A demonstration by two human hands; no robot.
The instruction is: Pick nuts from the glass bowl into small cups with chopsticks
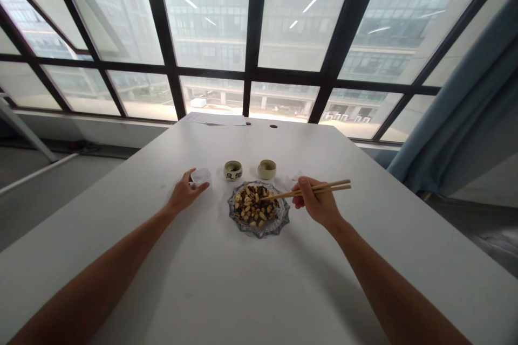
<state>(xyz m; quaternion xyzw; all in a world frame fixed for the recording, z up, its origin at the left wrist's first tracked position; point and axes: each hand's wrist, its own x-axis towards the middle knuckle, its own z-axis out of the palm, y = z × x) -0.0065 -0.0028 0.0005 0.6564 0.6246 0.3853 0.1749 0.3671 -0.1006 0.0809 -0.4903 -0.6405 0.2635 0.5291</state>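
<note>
Pinched between the thumb and fingers of the right hand (pixel 318 202), two wooden chopsticks (pixel 329 188) run sideways, their tips close together at the nuts (pixel 253 207); whether they grip one cannot be told. Their long axis lies roughly parallel to the far edge of the table (pixel 243 291), with the thick ends pointing toward the right edge. The glass plate (pixel 233 216) bearing the nuts and dark bits lies directly left of the right hand, the nearer one, about midway between the table's side edges.

Left of the plate and slightly farther off, the left hand (pixel 182 194) curls its thumb and fingers around one small clear container (pixel 201 177), toward the left edge. Two cups (pixel 232 171) (pixel 267 170) stand upright just beyond the plate, apart from each other. Papers (pixel 216 119) lie at the far left corner. One plate shows; the nuts are too heaped to count.
</note>
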